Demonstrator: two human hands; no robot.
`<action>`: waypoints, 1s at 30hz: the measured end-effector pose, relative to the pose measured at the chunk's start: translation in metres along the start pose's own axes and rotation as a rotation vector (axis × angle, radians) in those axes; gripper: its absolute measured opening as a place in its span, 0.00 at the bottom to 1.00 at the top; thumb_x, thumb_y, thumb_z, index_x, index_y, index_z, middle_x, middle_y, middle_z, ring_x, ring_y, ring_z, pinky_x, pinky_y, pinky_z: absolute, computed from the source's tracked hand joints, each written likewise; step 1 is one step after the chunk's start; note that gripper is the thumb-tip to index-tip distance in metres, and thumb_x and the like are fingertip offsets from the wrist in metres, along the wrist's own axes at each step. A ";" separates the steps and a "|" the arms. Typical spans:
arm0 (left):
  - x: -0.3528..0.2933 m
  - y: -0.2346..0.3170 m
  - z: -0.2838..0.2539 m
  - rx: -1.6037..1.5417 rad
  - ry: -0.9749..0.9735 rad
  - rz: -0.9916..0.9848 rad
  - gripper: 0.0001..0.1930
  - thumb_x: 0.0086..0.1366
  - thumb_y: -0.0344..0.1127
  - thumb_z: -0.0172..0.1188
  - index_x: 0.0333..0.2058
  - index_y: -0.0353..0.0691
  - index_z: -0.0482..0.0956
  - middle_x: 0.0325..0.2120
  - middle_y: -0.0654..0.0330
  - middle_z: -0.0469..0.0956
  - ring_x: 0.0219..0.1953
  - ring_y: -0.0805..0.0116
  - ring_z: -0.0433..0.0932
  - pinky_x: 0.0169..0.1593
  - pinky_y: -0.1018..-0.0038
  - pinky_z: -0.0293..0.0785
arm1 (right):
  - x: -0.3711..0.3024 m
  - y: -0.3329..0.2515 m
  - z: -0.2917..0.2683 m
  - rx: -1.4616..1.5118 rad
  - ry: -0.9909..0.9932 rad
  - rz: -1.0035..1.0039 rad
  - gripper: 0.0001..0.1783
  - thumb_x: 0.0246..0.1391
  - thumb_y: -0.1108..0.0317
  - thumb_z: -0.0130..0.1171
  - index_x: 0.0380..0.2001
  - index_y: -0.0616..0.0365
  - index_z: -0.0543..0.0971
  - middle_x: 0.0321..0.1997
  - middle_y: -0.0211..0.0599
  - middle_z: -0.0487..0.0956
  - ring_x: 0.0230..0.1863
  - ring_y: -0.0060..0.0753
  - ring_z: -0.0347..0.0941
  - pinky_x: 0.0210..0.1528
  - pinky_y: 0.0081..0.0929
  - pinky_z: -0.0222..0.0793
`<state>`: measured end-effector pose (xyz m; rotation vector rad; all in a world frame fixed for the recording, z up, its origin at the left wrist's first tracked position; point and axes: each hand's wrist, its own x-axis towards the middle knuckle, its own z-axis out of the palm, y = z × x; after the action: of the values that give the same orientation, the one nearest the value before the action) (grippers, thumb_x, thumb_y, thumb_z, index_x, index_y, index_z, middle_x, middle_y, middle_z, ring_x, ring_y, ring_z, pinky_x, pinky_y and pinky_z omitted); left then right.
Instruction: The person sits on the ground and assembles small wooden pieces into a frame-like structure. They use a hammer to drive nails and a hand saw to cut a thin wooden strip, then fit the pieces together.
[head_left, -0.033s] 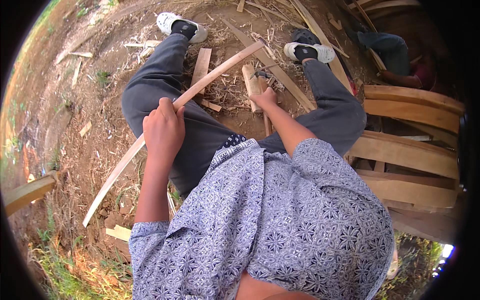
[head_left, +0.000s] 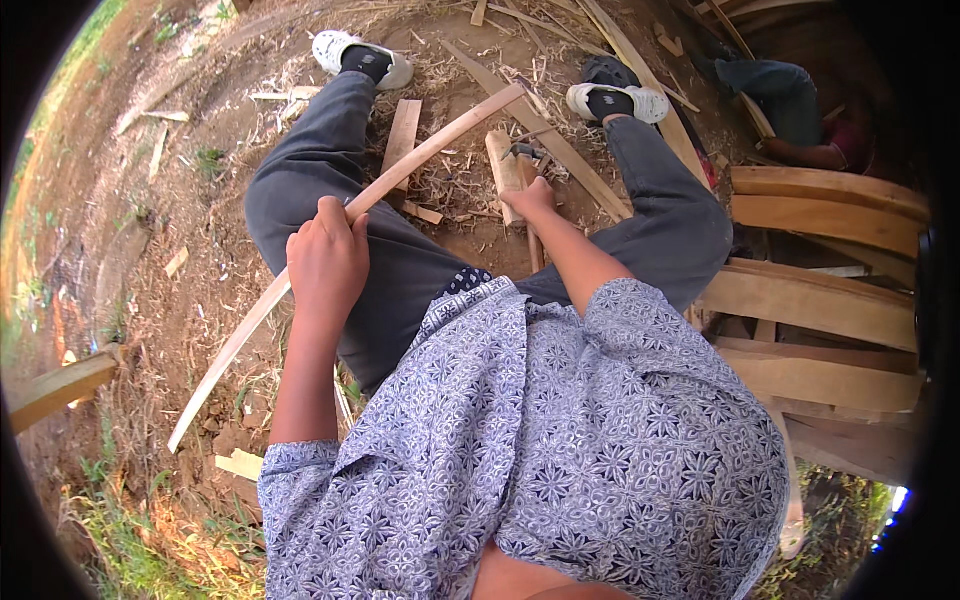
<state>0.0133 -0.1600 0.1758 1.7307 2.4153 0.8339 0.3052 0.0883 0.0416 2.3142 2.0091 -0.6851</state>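
Observation:
My left hand [head_left: 328, 258] is closed around a long, narrow wooden slat [head_left: 430, 150]. The slat slants over my left thigh, its far end up between my legs and its near end low at the left. In my right hand [head_left: 530, 200] is the wooden handle of a hammer [head_left: 527, 172], its dark metal head pointing away from me. Right beside that hand, a short pale wood block [head_left: 503, 170] rests on the ground; whether hand and block touch is unclear. The slat's far end hangs close to the block, apart from the hammer.
A flat board piece [head_left: 403, 135] lies inside my left leg. Longer planks [head_left: 560, 150] and shavings cover the soil between my feet. Curved boards [head_left: 810, 290] are stacked at the right. Another person's leg [head_left: 775, 90] shows at the far right. A beam [head_left: 65, 385] juts in at left.

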 end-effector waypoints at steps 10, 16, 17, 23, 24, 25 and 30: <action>0.082 0.032 -0.048 0.272 0.040 0.311 0.17 0.71 0.44 0.60 0.40 0.38 0.65 0.27 0.47 0.79 0.33 0.41 0.80 0.39 0.50 0.72 | 0.013 -0.043 -0.053 1.314 0.083 0.136 0.21 0.58 0.52 0.66 0.36 0.60 0.73 0.26 0.35 0.77 0.15 0.28 0.71 0.19 0.31 0.69; 0.172 0.010 -0.027 0.254 -0.216 0.240 0.20 0.73 0.50 0.56 0.42 0.37 0.64 0.32 0.42 0.82 0.39 0.35 0.81 0.43 0.44 0.73 | 0.004 -0.048 -0.116 1.534 0.187 -0.059 0.19 0.58 0.59 0.69 0.37 0.59 0.70 0.26 0.32 0.75 0.15 0.25 0.71 0.15 0.25 0.69; 0.181 0.001 -0.014 0.303 -0.205 0.288 0.21 0.73 0.51 0.56 0.42 0.37 0.64 0.31 0.43 0.82 0.37 0.36 0.82 0.43 0.45 0.74 | 0.005 -0.047 -0.114 1.498 0.198 -0.043 0.20 0.57 0.59 0.70 0.37 0.59 0.70 0.26 0.33 0.75 0.15 0.25 0.71 0.15 0.25 0.70; 0.207 -0.027 0.051 0.326 -0.358 0.261 0.23 0.71 0.54 0.56 0.44 0.36 0.65 0.30 0.41 0.83 0.37 0.36 0.83 0.46 0.46 0.75 | 0.041 -0.014 -0.030 0.763 0.207 -0.019 0.33 0.41 0.48 0.79 0.36 0.64 0.74 0.28 0.38 0.80 0.31 0.43 0.81 0.38 0.42 0.79; 0.204 -0.029 0.057 0.312 -0.354 0.285 0.23 0.71 0.53 0.56 0.44 0.36 0.65 0.30 0.41 0.83 0.38 0.37 0.83 0.48 0.47 0.74 | 0.047 -0.007 -0.016 0.662 0.187 -0.025 0.36 0.38 0.46 0.79 0.37 0.65 0.75 0.31 0.42 0.80 0.35 0.46 0.81 0.43 0.44 0.78; 0.202 -0.038 0.059 0.283 -0.386 0.297 0.23 0.70 0.53 0.56 0.44 0.36 0.65 0.30 0.42 0.83 0.39 0.38 0.82 0.49 0.47 0.74 | 0.047 -0.010 -0.007 0.567 0.152 -0.046 0.38 0.36 0.44 0.80 0.38 0.66 0.75 0.33 0.45 0.81 0.39 0.49 0.81 0.47 0.46 0.77; 0.204 -0.080 0.092 0.216 -0.505 0.316 0.23 0.69 0.54 0.58 0.42 0.37 0.66 0.29 0.45 0.82 0.39 0.40 0.82 0.50 0.48 0.71 | 0.039 -0.006 0.025 0.280 0.193 -0.106 0.46 0.31 0.40 0.81 0.42 0.69 0.76 0.46 0.57 0.79 0.53 0.58 0.76 0.58 0.48 0.72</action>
<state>-0.0996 0.0399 0.1143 2.1173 1.9832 0.1130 0.2951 0.1190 0.0085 2.5279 2.2649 -0.8277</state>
